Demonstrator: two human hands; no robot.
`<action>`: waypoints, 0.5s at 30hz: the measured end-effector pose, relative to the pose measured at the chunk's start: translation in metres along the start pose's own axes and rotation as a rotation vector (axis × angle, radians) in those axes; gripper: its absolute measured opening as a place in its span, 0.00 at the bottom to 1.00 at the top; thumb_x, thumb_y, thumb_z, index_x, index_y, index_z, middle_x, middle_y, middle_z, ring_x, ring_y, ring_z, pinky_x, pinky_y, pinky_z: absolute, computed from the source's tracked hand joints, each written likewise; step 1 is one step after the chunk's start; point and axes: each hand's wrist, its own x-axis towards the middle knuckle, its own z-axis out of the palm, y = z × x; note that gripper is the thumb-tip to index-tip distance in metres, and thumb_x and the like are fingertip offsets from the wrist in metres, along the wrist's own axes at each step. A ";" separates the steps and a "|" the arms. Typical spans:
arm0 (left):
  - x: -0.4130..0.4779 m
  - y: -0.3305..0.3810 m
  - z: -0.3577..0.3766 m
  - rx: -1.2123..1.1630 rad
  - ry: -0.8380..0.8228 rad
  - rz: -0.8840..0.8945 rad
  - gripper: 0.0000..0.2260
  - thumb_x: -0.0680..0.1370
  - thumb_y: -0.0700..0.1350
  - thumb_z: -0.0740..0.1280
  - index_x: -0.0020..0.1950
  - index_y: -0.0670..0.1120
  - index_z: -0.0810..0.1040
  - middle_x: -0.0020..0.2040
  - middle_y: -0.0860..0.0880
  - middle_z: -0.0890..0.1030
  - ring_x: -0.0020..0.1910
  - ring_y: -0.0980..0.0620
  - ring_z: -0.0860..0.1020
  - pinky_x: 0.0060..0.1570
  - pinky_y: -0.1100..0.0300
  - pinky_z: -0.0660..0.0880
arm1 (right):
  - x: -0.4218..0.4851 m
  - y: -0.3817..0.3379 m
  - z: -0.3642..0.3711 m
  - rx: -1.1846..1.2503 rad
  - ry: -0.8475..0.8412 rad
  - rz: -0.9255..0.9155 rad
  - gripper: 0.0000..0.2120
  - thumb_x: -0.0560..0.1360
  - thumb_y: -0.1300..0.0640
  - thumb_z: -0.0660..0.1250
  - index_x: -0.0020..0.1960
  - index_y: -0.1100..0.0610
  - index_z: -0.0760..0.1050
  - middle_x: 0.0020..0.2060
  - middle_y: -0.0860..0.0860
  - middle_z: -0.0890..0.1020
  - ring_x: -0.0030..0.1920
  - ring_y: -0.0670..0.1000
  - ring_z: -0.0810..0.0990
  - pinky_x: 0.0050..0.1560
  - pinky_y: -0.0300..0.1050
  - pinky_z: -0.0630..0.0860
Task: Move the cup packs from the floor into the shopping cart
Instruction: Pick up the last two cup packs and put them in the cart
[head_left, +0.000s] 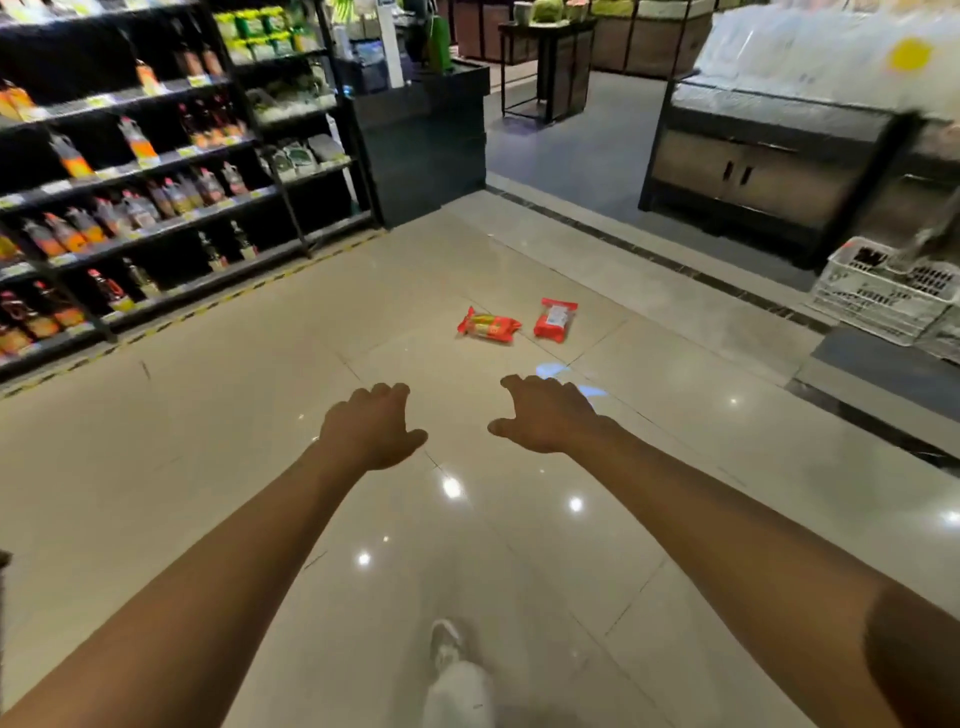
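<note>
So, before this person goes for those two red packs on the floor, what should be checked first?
1. Packs in sight: the striped pack and the labelled pack lie apart on the floor: ok.
2. The left hand holds nothing: ok.
3. The right hand holds nothing: ok.
4. Path to the packs: only bare tiles between: ok.
5. Hands at the packs: both are short of them: not ok.
6. Whereabouts of the shopping cart: not in view: cannot tell.
</note>
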 end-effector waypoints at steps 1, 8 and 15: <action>0.026 -0.002 -0.003 0.000 -0.006 0.009 0.33 0.79 0.61 0.64 0.80 0.48 0.61 0.75 0.45 0.70 0.72 0.42 0.70 0.65 0.45 0.72 | 0.020 0.006 -0.004 -0.007 -0.002 0.018 0.35 0.79 0.37 0.63 0.80 0.55 0.61 0.72 0.57 0.73 0.71 0.61 0.73 0.68 0.56 0.70; 0.219 -0.020 -0.027 -0.016 -0.079 0.060 0.33 0.79 0.62 0.64 0.80 0.48 0.61 0.74 0.44 0.71 0.71 0.42 0.72 0.64 0.45 0.74 | 0.168 0.042 -0.059 -0.062 -0.017 0.143 0.31 0.79 0.38 0.63 0.75 0.55 0.66 0.73 0.56 0.73 0.73 0.60 0.72 0.69 0.56 0.68; 0.384 0.004 -0.069 0.000 -0.088 0.157 0.32 0.79 0.61 0.64 0.78 0.47 0.63 0.71 0.44 0.74 0.68 0.42 0.73 0.61 0.46 0.75 | 0.293 0.093 -0.103 -0.004 -0.033 0.256 0.32 0.80 0.38 0.63 0.77 0.54 0.65 0.70 0.57 0.76 0.69 0.60 0.74 0.68 0.54 0.69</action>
